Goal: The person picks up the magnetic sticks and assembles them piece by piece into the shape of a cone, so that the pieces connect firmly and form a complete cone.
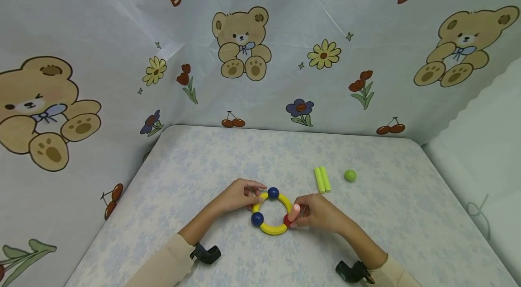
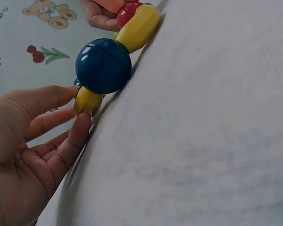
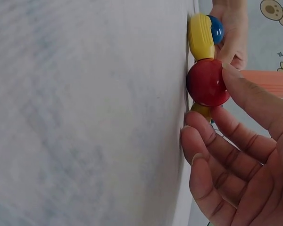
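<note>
A ring of curved yellow bars (image 1: 273,230) joined by balls lies flat on the table. Two of its balls are blue (image 1: 257,219); the third is a red ball (image 3: 206,83) on the right side. An orange rod (image 1: 294,212) sticks up from the red ball. On the ring's left, my left hand (image 1: 240,196) pinches a yellow bar (image 2: 88,101) between thumb and fingers. My right hand (image 1: 319,213) pinches the red ball, thumb above and index finger below in the right wrist view, with the other fingers loosely bent against the table.
Two yellow-green rods (image 1: 319,180) lie side by side beyond my right hand. A green ball (image 1: 350,176) sits to their right. The pale patterned table (image 1: 228,151) ends at a bear-print curtain (image 1: 277,97) behind. A thin cord (image 1: 480,210) hangs at the right edge.
</note>
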A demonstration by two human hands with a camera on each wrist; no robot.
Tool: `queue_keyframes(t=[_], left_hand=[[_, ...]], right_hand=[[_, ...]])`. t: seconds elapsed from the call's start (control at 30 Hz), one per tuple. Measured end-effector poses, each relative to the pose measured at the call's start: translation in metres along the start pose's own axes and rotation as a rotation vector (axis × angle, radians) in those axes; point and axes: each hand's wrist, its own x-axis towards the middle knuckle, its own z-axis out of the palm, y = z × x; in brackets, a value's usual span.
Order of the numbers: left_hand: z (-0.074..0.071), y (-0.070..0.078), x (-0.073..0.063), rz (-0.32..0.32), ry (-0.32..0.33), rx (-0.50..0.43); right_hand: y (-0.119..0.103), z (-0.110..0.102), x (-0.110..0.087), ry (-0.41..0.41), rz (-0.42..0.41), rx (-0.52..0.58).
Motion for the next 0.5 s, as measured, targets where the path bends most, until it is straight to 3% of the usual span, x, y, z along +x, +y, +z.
queue_keyframes(t=[0.5], left_hand=[[0.0060, -0.0011, 0.0012, 0.001, 0.075, 0.017]], right_hand=[[-0.0009, 0.0030, -0.0035, 0.000, -0.003, 0.005]])
